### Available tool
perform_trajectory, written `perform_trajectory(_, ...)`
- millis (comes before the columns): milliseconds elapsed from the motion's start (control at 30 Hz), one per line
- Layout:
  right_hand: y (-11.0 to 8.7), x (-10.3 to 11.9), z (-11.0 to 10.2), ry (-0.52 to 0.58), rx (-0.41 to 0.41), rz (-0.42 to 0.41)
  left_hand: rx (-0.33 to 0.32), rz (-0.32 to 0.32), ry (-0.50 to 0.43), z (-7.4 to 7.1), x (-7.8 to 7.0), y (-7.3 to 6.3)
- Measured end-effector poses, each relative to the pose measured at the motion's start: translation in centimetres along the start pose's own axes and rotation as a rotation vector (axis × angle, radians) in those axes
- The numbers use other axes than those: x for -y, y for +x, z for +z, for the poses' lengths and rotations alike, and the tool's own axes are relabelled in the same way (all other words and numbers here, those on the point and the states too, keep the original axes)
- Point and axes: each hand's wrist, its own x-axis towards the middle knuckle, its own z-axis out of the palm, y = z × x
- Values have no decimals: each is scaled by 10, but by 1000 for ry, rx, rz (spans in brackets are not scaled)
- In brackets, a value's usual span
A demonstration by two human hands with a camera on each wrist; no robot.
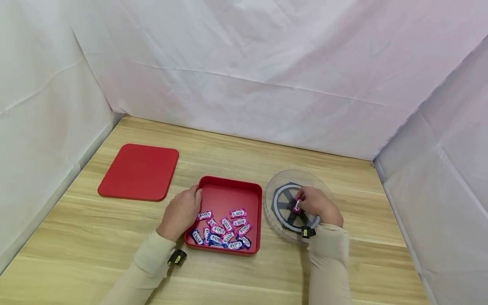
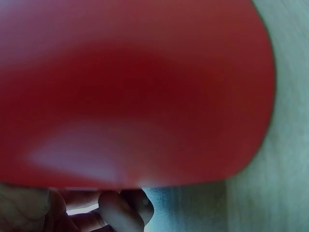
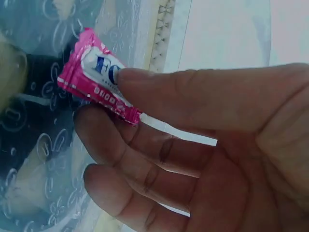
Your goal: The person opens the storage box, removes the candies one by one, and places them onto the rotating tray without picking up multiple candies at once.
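My left hand (image 1: 182,212) grips the left wall of a square red box (image 1: 225,182), its thumb over the rim. In the left wrist view the box's wall (image 2: 130,96) fills most of the picture, with fingers along its edge. Inside the box, pink-wrapped candies (image 1: 239,222) and blue-wrapped candies (image 1: 197,237) lie toward the near side. Between thumb and fingers, my right hand (image 1: 319,205) pinches one pink-wrapped candy (image 3: 96,72). That hand is over a clear round dish (image 1: 295,174) with an embossed pattern; whether the candy touches the dish, I cannot tell.
A flat red lid (image 1: 139,171) lies on the wooden table (image 1: 213,279) at the back left. Seen through the clear dish is a dark wheel-like shape with a pale ring (image 1: 277,212). White cloth walls (image 1: 244,84) enclose the table at the back and sides.
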Motion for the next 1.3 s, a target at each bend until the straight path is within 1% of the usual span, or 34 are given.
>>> perform_trajectory(133, -3, 0, -3, 3, -6, 8, -1, -1, -6, 0, 1, 0)
perform_trajectory(367, -8, 2, -8, 1, -14, -3, -3, 1, -9, 1, 2, 1)
perform_trajectory(467, -12, 5, -11, 11, -19, -26, -1, 0, -11, 1, 2, 1)
perform_trajectory(567, -17, 13, -14, 27, -30, -76, 0, 0, -12, 1, 1, 1)
perform_trajectory(667, -25, 28, -20, 34, -46, -130, 0, 1, -10, 1, 1, 1)
perform_trajectory(767, -34, 48, -24, 42, -58, -180, 0, 1, -8, 1, 1, 1)
perform_trajectory(900, -42, 73, -25, 36, -73, -240, -2, 1, -9, 1, 1, 1)
perform_trajectory(1033, -47, 94, -20, -9, -86, -272, 2, -1, -13, 1, 0, 0)
perform_trajectory(1133, -50, 110, -15, -48, -87, -276, 4, -4, -14, 1, 0, 0)
perform_trajectory(1300, -49, 138, -2, -98, -77, -297, 7, -11, -15, 1, 0, 1)
